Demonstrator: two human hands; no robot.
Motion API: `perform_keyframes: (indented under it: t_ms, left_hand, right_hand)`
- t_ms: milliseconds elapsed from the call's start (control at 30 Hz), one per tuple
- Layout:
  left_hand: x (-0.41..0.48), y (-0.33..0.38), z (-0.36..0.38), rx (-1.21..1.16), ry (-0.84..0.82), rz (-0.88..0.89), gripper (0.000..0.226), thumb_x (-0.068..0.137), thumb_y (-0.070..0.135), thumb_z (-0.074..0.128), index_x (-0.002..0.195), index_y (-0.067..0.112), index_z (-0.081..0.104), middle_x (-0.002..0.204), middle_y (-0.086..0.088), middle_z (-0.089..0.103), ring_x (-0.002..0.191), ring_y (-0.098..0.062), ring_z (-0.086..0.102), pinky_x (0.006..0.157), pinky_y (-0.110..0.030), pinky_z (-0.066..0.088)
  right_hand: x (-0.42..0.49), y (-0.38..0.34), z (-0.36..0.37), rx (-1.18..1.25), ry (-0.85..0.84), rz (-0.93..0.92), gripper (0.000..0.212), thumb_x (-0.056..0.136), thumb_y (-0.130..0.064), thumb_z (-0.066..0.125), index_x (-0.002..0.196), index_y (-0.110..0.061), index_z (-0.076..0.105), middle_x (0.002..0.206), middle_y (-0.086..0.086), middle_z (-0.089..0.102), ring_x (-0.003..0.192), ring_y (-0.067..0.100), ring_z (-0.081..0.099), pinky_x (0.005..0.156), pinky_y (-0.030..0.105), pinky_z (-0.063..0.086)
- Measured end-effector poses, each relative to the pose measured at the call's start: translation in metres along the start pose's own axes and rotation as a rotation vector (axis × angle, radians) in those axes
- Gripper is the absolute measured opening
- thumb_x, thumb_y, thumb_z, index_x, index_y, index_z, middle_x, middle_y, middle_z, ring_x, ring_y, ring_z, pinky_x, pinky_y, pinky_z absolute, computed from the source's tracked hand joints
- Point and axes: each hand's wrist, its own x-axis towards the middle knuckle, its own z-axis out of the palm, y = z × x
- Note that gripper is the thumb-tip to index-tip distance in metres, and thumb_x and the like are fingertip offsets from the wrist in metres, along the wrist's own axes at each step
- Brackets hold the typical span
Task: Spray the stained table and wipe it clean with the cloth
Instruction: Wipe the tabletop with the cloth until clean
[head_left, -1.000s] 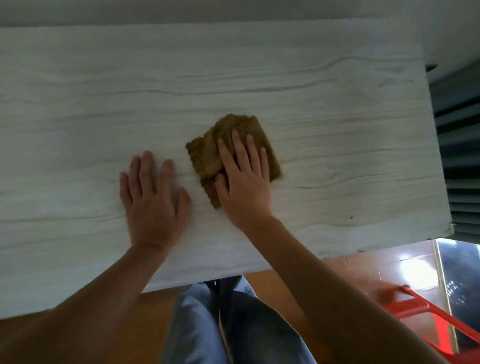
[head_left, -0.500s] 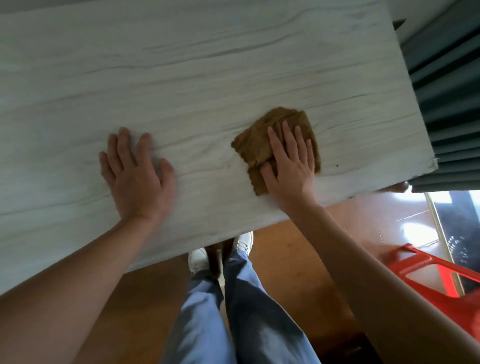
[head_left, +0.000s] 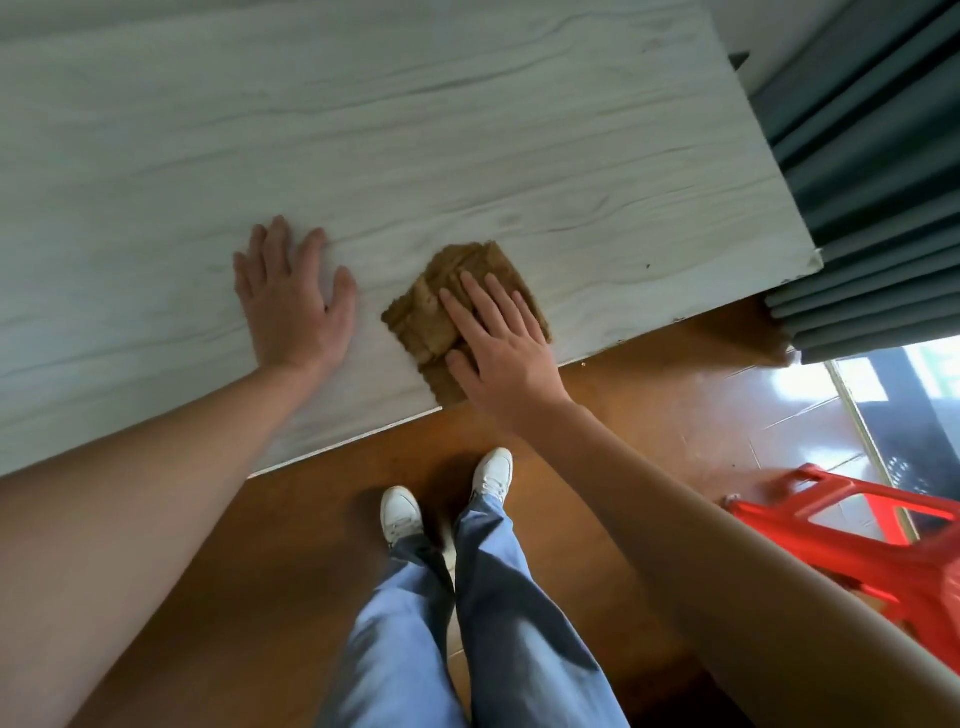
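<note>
Both hands lie flat with fingers straight, neither curled round anything. The right hand presses the folded brown cloth down onto the table, covering the cloth's right half, while the left folds show past the thumb. Over the last second the cloth has been dragged from further in on the tabletop out toward the right end, then pulled back to the near edge. Its nearest corner now sits at the lip under the heel of the hand, perhaps just overhanging. Just left of the cloth and not touching it, the left hand bears on the bare tabletop as a brace, closer to the cloth than half a second ago. Beyond the fingertips and off to the right, a small dark speck sits near the corner. I judge the spraying done and the wiping well along, with that corner strip yet to be covered.
</note>
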Motion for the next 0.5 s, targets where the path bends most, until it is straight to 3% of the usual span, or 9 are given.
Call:
perform_keyframes:
  t_ms: [133, 367, 500]
  left_hand:
    - [-0.001, 0.0, 0.002, 0.021, 0.019, 0.017, 0.059, 0.097, 0.047, 0.041, 0.146, 0.017, 0.053, 0.164, -0.019, 0.033, 0.156, -0.037, 0.021, 0.127, -0.051, 0.009]
    - [-0.001, 0.0, 0.006, 0.047, 0.037, 0.033, 0.06, 0.096, 0.05, 0.04, 0.145, 0.017, 0.052, 0.163, -0.02, 0.033, 0.155, -0.038, 0.023, 0.127, -0.052, 0.01]
    - [-0.003, 0.003, 0.007, 0.072, 0.046, 0.021, 0.058, 0.094, 0.049, 0.044, 0.142, 0.017, 0.051, 0.163, -0.02, 0.032, 0.154, -0.038, 0.022, 0.126, -0.054, 0.01]
  right_hand:
    - [-0.016, 0.044, -0.012, -0.016, 0.022, 0.142, 0.066, 0.103, -0.047, 0.037, 0.162, -0.031, 0.013, 0.171, -0.003, 0.008, 0.157, 0.02, -0.001, 0.128, 0.043, 0.003]
    - [-0.015, 0.106, -0.032, 0.042, 0.075, 0.474, 0.066, 0.103, -0.042, 0.037, 0.162, -0.029, 0.012, 0.171, 0.0, 0.005, 0.157, 0.022, -0.001, 0.126, 0.041, -0.002]
    - [-0.002, 0.08, -0.025, 0.054, 0.077, 0.459, 0.064, 0.103, -0.028, 0.035, 0.163, -0.02, 0.012, 0.171, 0.008, 0.0, 0.157, 0.031, -0.007, 0.127, 0.048, -0.004]
